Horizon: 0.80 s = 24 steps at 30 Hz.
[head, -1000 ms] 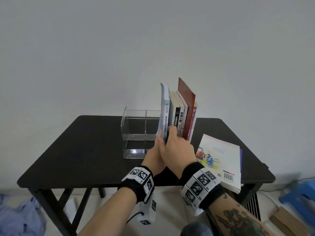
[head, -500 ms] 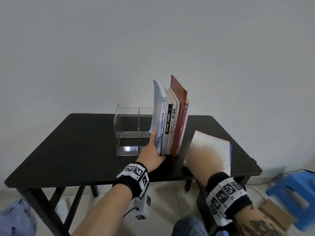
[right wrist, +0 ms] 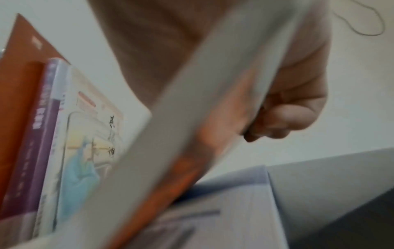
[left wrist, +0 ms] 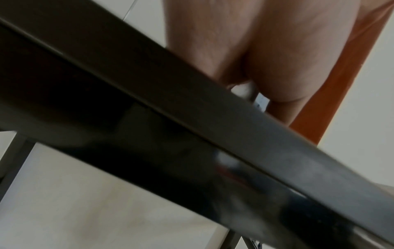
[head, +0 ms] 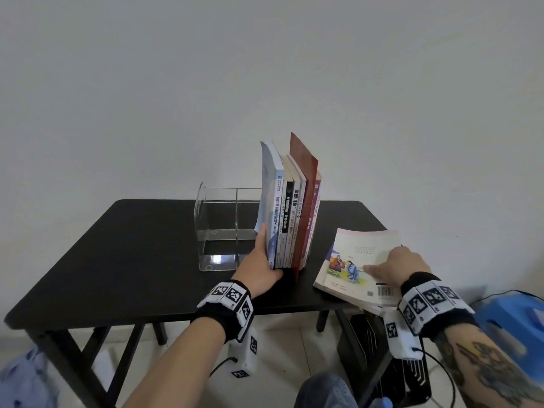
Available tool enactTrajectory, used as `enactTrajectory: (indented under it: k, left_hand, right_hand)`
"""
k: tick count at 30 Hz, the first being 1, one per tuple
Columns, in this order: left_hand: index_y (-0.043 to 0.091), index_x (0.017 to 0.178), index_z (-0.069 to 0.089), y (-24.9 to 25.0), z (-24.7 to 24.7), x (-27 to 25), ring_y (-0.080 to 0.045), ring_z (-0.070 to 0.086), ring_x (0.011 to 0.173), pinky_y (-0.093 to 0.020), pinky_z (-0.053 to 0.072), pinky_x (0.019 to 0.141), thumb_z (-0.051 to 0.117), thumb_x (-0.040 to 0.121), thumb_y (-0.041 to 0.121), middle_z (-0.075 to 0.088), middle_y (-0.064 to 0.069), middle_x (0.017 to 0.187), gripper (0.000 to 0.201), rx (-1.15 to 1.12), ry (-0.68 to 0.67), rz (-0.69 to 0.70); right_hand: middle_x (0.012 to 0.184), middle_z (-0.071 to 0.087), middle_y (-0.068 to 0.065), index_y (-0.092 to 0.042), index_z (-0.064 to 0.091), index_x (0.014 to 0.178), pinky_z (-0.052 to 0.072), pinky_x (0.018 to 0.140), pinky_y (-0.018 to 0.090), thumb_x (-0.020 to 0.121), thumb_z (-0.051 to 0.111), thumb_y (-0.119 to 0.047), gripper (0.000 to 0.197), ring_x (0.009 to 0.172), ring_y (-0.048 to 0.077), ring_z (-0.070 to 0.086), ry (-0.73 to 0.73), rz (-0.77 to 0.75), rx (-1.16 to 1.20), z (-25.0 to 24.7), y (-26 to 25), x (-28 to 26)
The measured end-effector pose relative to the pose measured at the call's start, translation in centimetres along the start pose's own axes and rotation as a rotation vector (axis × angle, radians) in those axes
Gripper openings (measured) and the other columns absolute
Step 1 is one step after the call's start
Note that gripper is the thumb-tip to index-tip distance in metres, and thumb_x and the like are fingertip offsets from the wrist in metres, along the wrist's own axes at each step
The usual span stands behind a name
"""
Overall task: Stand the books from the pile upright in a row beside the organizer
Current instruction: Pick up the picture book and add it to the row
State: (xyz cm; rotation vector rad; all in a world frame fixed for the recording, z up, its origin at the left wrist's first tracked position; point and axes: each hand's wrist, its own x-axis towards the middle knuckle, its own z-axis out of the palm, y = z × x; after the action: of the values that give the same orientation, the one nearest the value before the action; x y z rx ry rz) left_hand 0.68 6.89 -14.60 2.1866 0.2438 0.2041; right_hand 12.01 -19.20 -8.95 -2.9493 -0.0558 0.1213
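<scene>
1. The left hand (head: pixel 259 267) sits at the centre of the head view, its forearm rising from the bottom edge, with a black wristband carrying checkered markers

2. Its palm lies flat against the outer cover of the pale blue book (head: pixel 272 201) at the left end of the row of books (head: pixel 290 213); the thumb points up along that cover, and the other fingers are hidden behind it, so whether they wrap round the book I cannot tell

3. The row stands on the black table (head: pixel 132 254), leaning slightly left, touching the right side of the clear organizer (head: pixel 219 228) at centre frame; a tall red book (head: pixel 304 207) stands above the others

4. The right hand (head: pixel 400 265) is at the lower right of the head view, forearm coming in from the bottom right corner, knuckles up, thumb stretched left across the cover

5. It grasps the top book (head: pixel 357 263) of the pile (head: pixel 365 307) at the table's right front edge; the right wrist view shows the fingers (right wrist: pixel 283 118) curled under the far edge, the cover lifted and bowed

6. In the left wrist view the heel of the left hand shows above the table edge (left wrist: pixel 213 118), beside the red cover
</scene>
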Motion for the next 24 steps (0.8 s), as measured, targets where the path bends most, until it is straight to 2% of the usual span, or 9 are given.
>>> enactTrajectory:
  k: [2, 6, 8, 11, 14, 17, 19, 21, 24]
  left_hand:
    - [0.04, 0.149, -0.022, 0.1, -0.1, -0.1, -0.02, 0.052, 0.129, -0.042, 0.043, 0.107, 0.072, 0.084, 0.019, 0.044, -0.001, 0.149, 0.116, -0.005, -0.005, -0.003]
    - [0.04, 0.149, -0.023, 0.4, -0.1, -0.2, -0.02, 0.051, 0.13, -0.042, 0.044, 0.107, 0.073, 0.083, 0.018, 0.042, -0.002, 0.15, 0.118, -0.006, -0.017, -0.002]
    - [0.038, 0.149, -0.024, 0.6, -0.3, -0.2, -0.022, 0.049, 0.131, -0.04, 0.043, 0.107, 0.072, 0.084, 0.016, 0.041, -0.004, 0.15, 0.118, -0.004, -0.025, -0.009]
    - [0.034, 0.15, -0.021, 0.9, -0.7, -0.3, -0.023, 0.052, 0.129, -0.04, 0.044, 0.106, 0.071, 0.085, 0.019, 0.045, -0.005, 0.147, 0.114, -0.004, -0.042, -0.012]
    - [0.03, 0.154, -0.01, 1.0, -1.0, -0.5, -0.022, 0.055, 0.125, -0.042, 0.045, 0.105, 0.071, 0.085, 0.019, 0.05, -0.004, 0.142, 0.107, -0.037, -0.031, -0.021]
    - [0.028, 0.155, -0.002, 0.9, -1.1, -0.6, -0.019, 0.054, 0.125, -0.043, 0.047, 0.104, 0.072, 0.084, 0.015, 0.05, -0.003, 0.141, 0.104, -0.063, 0.001, 0.019]
    - [0.029, 0.155, -0.001, 0.8, -1.1, -0.8, -0.015, 0.053, 0.126, -0.042, 0.047, 0.103, 0.074, 0.082, 0.016, 0.05, 0.0, 0.14, 0.105, -0.087, 0.022, 0.064]
    - [0.032, 0.155, -0.001, 0.4, -1.1, -0.8, -0.013, 0.052, 0.126, -0.042, 0.047, 0.104, 0.077, 0.079, 0.021, 0.051, 0.003, 0.139, 0.11, -0.103, 0.039, 0.096]
    - [0.043, 0.152, 0.001, 0.1, -1.1, -1.0, -0.012, 0.051, 0.128, -0.044, 0.046, 0.105, 0.078, 0.07, 0.033, 0.052, 0.006, 0.14, 0.113, -0.139, 0.043, 0.101]
  right_hand:
    - [0.084, 0.064, 0.007, -0.01, 0.055, 0.076, 0.044, 0.063, 0.028, 0.082, 0.072, -0.04, 0.034, 0.072, 0.022, 0.057, 0.037, 0.0, 0.095, -0.9, 0.2, 0.0]
    - [0.097, 0.064, 0.019, 0.003, 0.053, 0.102, 0.043, 0.068, 0.033, 0.088, 0.054, -0.016, 0.024, 0.083, 0.033, 0.057, 0.147, -0.029, 0.42, -3.4, -0.5, -0.7]
    - [0.099, 0.058, 0.018, 0.003, 0.046, 0.111, 0.041, 0.07, 0.034, 0.091, 0.049, -0.013, 0.026, 0.083, 0.032, 0.052, 0.241, -0.091, 0.514, -4.8, -1.7, -1.9]
    - [0.09, 0.055, 0.013, -0.001, 0.039, 0.119, 0.037, 0.067, 0.034, 0.096, 0.047, -0.017, 0.028, 0.078, 0.03, 0.05, 0.553, -0.238, 0.701, -7.5, -3.7, -5.1]
    - [0.071, 0.063, 0.003, -0.009, 0.043, 0.113, 0.039, 0.061, 0.031, 0.094, 0.053, -0.027, 0.028, 0.066, 0.031, 0.058, 0.77, -0.371, 1.029, -10.1, -5.8, -8.4]
    - [0.05, 0.067, -0.001, -0.008, 0.061, 0.094, 0.052, 0.05, 0.023, 0.09, 0.057, -0.028, 0.021, 0.046, 0.017, 0.068, 0.677, -0.513, 1.146, -11.6, -7.8, -10.9]
    - [0.048, 0.066, -0.006, -0.016, 0.062, 0.085, 0.053, 0.051, 0.025, 0.093, 0.057, -0.026, 0.013, 0.044, 0.017, 0.068, 0.672, -0.58, 1.23, -11.9, -9.2, -12.4]
    - [0.048, 0.066, -0.007, -0.027, 0.063, 0.07, 0.056, 0.057, 0.034, 0.094, 0.057, -0.026, 0.025, 0.046, 0.019, 0.068, 0.68, -0.627, 1.285, -12.1, -10.4, -13.7]
    - [0.049, 0.067, -0.005, -0.022, 0.063, 0.07, 0.056, 0.058, 0.032, 0.094, 0.057, -0.03, 0.027, 0.046, 0.012, 0.068, 0.614, -0.688, 1.232, -11.3, -12.2, -14.5]
